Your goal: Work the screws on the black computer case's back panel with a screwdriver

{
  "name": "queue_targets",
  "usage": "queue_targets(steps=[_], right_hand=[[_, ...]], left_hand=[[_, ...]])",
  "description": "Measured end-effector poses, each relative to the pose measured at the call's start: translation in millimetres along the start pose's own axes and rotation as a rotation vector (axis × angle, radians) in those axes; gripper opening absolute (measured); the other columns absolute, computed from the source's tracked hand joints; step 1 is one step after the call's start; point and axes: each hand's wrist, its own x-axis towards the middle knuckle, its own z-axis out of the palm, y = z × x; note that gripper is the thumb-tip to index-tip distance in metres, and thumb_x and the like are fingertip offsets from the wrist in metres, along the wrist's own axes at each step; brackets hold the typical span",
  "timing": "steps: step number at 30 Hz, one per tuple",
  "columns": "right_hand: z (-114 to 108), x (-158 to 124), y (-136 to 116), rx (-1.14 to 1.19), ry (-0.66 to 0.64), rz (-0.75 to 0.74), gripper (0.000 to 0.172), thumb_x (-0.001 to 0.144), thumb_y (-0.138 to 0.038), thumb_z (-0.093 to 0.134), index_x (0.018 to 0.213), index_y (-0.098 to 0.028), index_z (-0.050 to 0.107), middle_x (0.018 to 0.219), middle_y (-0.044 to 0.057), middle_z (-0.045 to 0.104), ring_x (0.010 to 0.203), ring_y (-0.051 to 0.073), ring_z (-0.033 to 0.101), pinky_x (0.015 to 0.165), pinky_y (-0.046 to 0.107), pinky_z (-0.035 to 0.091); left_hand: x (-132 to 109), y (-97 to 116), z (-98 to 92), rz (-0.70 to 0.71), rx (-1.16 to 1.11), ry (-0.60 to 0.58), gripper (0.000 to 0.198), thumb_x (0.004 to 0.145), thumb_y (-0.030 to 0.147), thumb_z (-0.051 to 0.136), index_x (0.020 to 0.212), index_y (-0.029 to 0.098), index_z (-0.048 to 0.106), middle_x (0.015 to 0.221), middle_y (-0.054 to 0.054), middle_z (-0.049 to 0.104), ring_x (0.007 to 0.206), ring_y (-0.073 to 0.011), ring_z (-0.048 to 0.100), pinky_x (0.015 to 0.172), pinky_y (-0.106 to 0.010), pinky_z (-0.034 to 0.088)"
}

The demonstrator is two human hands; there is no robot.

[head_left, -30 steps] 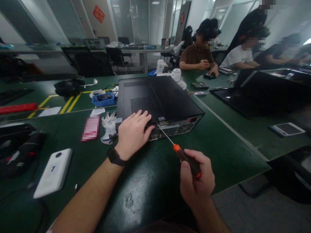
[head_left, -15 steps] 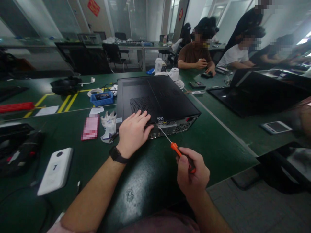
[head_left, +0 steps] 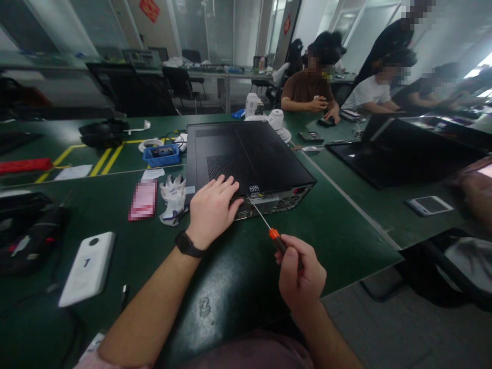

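Note:
A black desktop computer case lies flat on the green table, its back panel with ports and a fan grille facing me. My left hand rests on the near left corner of the case, fingers stretched over the top cover. In my right hand is a screwdriver with an orange and dark handle. Its thin shaft slants up and left, and the tip meets the upper edge of the back panel near my left thumb. The exact spot under the tip is too small to make out.
Left of the case are a work glove, a pink packet and a blue tray of small parts. A white power bank lies nearer. On the right are a phone and an open laptop. Several people sit beyond.
My right hand has turned a little around the screwdriver handle and shifted slightly left. The screwdriver tip stays at the same place on the case. My left hand has not moved on the cover.

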Motion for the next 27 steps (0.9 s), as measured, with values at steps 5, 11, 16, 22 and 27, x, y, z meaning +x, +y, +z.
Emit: queue_targets(steps=[5, 11, 16, 22, 27], right_hand=[[-0.7, 3.3, -4.6, -0.018, 0.015, -0.017, 0.023, 0.098, -0.026, 0.058, 0.12, -0.02, 0.064, 0.092, 0.005, 0.076, 0.071, 0.018, 0.077, 0.062, 0.029, 0.063], [1.0, 3.1, -3.2, -0.005, 0.0, -0.027, 0.019, 0.098, -0.021, 0.058, 0.116, -0.022, 0.065, 0.087, 0.002, 0.075, 0.067, 0.016, 0.073, 0.061, 0.026, 0.06], [0.4, -1.7, -4.8, 0.078, -0.054, 0.046, 0.028, 0.098, -0.022, 0.058, 0.126, -0.021, 0.059, 0.084, 0.001, 0.073, 0.059, 0.015, 0.069, 0.056, 0.027, 0.057], [1.6, 2.3, -9.7, 0.046, -0.029, -0.071, 0.029, 0.093, -0.017, 0.06, 0.122, -0.022, 0.059, 0.094, 0.005, 0.073, 0.073, 0.018, 0.073, 0.063, 0.03, 0.06], [1.9, 1.6, -9.9, 0.107, -0.116, 0.035, 0.027, 0.101, -0.02, 0.053, 0.127, -0.022, 0.059, 0.084, 0.001, 0.074, 0.057, 0.014, 0.067, 0.054, 0.027, 0.055]], left_hand=[[-0.3, 0.7, 0.1, -0.012, -0.011, 0.004, 0.033, 0.101, 0.033, 0.065, 0.129, 0.016, 0.073, 0.142, -0.012, 0.072, 0.137, -0.0324, 0.065, 0.117, -0.05, 0.052], [0.1, 1.7, -0.6, -0.023, 0.011, -0.003, 0.033, 0.101, 0.034, 0.065, 0.128, 0.016, 0.072, 0.142, -0.011, 0.072, 0.137, -0.0315, 0.065, 0.117, -0.049, 0.052], [-0.3, 1.8, -0.3, -0.031, 0.006, -0.002, 0.033, 0.1, 0.033, 0.067, 0.129, 0.017, 0.072, 0.142, -0.012, 0.072, 0.137, -0.0315, 0.065, 0.117, -0.05, 0.052], [-0.6, 1.8, -0.7, -0.055, -0.01, -0.019, 0.034, 0.098, 0.032, 0.068, 0.13, 0.019, 0.072, 0.143, -0.011, 0.071, 0.139, -0.0309, 0.063, 0.119, -0.051, 0.05], [0.3, 0.9, -1.2, -0.042, 0.006, -0.026, 0.037, 0.098, 0.034, 0.069, 0.131, 0.018, 0.072, 0.143, -0.012, 0.071, 0.139, -0.0317, 0.064, 0.118, -0.051, 0.051]])
